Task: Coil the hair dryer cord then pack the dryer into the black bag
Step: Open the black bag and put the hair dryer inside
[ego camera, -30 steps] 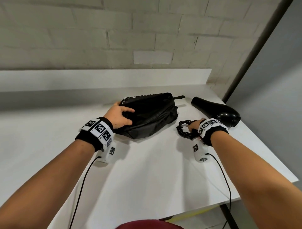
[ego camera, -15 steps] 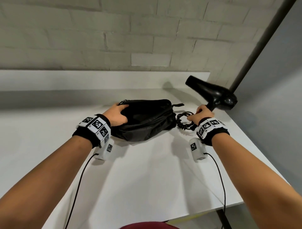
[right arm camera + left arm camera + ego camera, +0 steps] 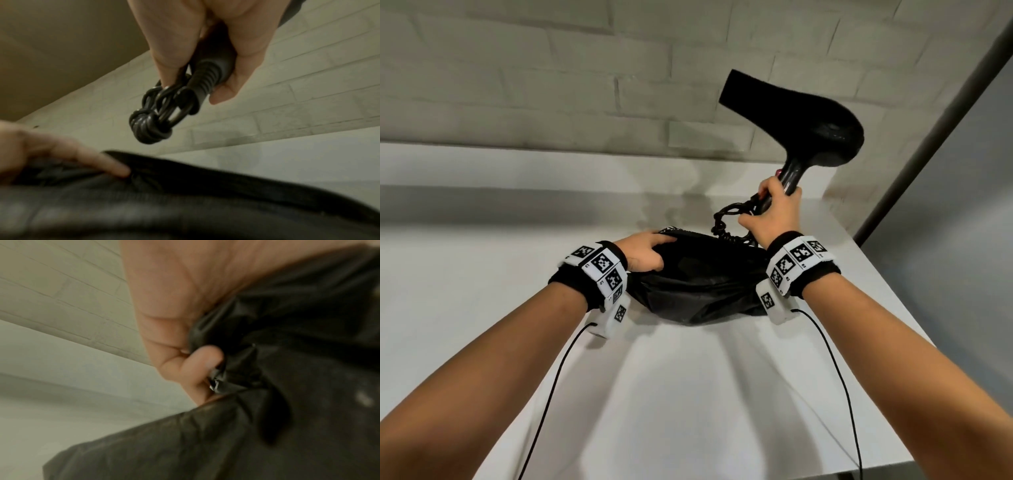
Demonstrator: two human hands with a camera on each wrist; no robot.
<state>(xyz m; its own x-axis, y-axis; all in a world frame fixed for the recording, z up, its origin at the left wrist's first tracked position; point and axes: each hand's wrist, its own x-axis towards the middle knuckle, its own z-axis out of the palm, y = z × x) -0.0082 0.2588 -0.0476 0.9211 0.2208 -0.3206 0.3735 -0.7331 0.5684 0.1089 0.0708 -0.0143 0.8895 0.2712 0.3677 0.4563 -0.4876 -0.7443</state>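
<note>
The black hair dryer (image 3: pixel 804 116) is up in the air above the bag's right end, nozzle pointing up and left. My right hand (image 3: pixel 770 212) grips its handle base (image 3: pixel 213 65) and pinches the coiled black cord (image 3: pixel 726 219) (image 3: pixel 156 116), which hangs in a bundle just over the bag. The black bag (image 3: pixel 702 287) (image 3: pixel 185 203) lies on the white table (image 3: pixel 688 394). My left hand (image 3: pixel 643 253) grips the bag's left edge, fingers curled into the fabric (image 3: pixel 232 369), holding its mouth apart.
A pale brick wall (image 3: pixel 551 85) with a white ledge runs behind the table. The table's right edge (image 3: pixel 893 301) drops off beside a dark vertical post (image 3: pixel 928 126). Thin black sensor cables hang from both wrists toward the front edge.
My right hand has lifted the dryer off the table and carried it up and left over the bag, cord coil with it. The left hand has kept its hold on the bag's edge.
</note>
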